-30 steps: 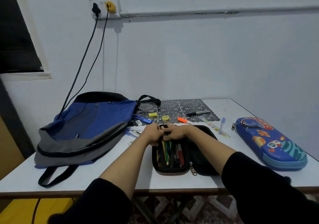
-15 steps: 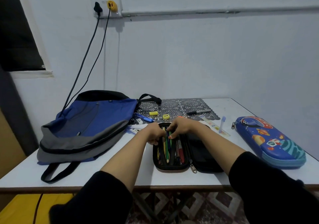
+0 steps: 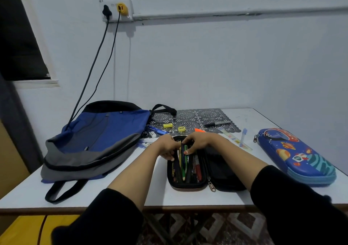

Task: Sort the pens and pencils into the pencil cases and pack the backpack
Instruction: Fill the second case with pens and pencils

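Reaching across the worktop (image 3: 235, 197), the right hand (image 3: 199, 142) is curling its fingers and thumb round the tops of the pens and pencils (image 3: 185, 167) inside the open black pencil case (image 3: 188, 186). The left hand (image 3: 167, 147) is curling at the case's 9 o'clock rim, though I cannot tell what it is gripping. From the case, the blue backpack (image 3: 105, 131) is lying at 9 o'clock, the space-print pencil case (image 3: 293, 156) at 3 o'clock, and a black marker (image 3: 217, 123) at 1 o'clock.
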